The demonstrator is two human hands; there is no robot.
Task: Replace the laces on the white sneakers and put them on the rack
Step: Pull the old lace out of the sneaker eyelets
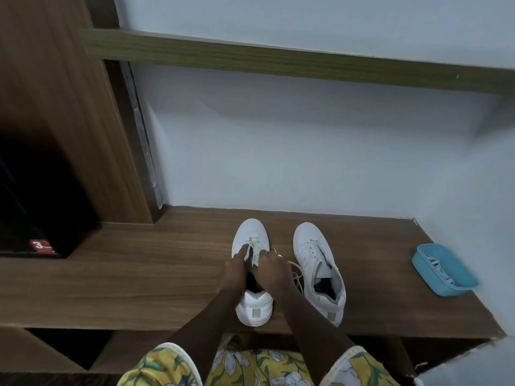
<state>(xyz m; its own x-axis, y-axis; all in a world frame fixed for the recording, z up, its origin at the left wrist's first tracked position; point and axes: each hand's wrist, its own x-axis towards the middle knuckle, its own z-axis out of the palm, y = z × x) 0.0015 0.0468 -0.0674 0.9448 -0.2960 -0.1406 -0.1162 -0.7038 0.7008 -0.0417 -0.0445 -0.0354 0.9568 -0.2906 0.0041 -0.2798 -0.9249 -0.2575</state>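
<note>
Two white sneakers stand side by side on a wooden counter [139, 274], toes pointing at the wall. Over the left sneaker [250, 235], my left hand [237, 267] and my right hand [271, 267] both pinch its off-white lace [254, 250] near the lower eyelets. My forearms hide the middle of that shoe; its heel [255, 309] shows between them. The right sneaker [317, 263] stands untouched, its lace [296, 274] hanging loose off its left side toward my right hand.
A blue plastic tray [443, 270] holding striped laces sits at the counter's right end near the wall corner. A dark appliance with a red label [41, 245] fills the left recess. A wooden shelf [278, 61] runs along the wall above.
</note>
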